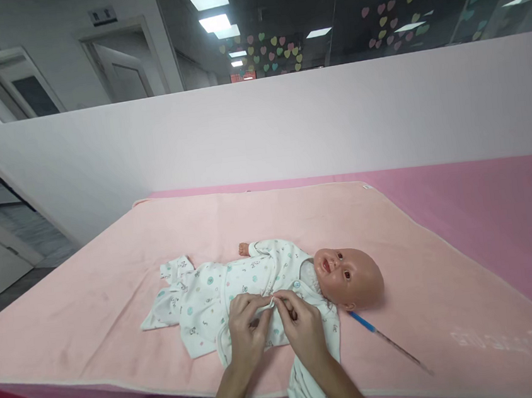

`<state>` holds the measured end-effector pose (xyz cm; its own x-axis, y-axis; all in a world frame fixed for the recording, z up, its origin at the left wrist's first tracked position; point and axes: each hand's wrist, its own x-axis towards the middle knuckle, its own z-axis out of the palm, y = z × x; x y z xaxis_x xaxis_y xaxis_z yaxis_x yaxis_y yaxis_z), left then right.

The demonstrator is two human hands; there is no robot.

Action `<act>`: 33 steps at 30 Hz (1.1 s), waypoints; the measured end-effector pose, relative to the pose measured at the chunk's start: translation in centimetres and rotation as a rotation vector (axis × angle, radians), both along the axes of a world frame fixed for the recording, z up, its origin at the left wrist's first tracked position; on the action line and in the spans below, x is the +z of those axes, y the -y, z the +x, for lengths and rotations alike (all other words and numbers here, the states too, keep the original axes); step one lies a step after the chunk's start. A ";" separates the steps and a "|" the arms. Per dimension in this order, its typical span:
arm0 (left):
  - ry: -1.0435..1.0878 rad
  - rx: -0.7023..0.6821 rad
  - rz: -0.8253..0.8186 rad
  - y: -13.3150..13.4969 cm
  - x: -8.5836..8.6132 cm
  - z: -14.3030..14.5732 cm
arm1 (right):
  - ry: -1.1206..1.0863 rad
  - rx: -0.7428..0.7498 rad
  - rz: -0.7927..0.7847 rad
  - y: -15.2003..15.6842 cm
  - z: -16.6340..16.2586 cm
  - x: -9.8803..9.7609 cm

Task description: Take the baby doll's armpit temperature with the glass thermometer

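Observation:
A baby doll [353, 278] lies on its back with its head to the right, dressed in a white printed baby shirt [245, 276] and matching trousers [193, 311]. Over the doll's middle, my left hand [247, 329] pinches a small bit of the shirt's front edge between thumb and fingers. My right hand [304, 329] pinches the shirt right beside it, the fingertips of both hands nearly meeting. Whether they grip a tie, a snap or just cloth is too small to tell. One shirt sleeve [307, 388] hangs toward the front edge of the table.
A pale pink blanket [90, 293] covers the table, over a darker pink cover [496, 219]. A thin rod with a blue end [362, 321] lies by the doll's head. Behind stands a white low wall [287, 127] with dark glass above it.

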<state>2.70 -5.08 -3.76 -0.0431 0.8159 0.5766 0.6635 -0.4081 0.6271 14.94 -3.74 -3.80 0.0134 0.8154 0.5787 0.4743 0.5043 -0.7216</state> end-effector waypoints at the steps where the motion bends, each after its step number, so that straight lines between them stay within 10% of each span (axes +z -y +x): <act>1: -0.001 -0.008 -0.001 0.1 0.0 0.0 | -0.002 -0.004 0.000 0.0 0.0 -0.1; 33: -0.023 0.117 0.163 0.6 0.0 0.6 | 0.036 -0.057 -0.052 -0.2 -0.3 -0.5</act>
<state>3.33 -5.68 -3.75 -0.1169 0.7022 0.7023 0.7258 -0.4223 0.5430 14.66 -3.59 -4.28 0.0407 0.8430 0.5364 0.5270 0.4380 -0.7283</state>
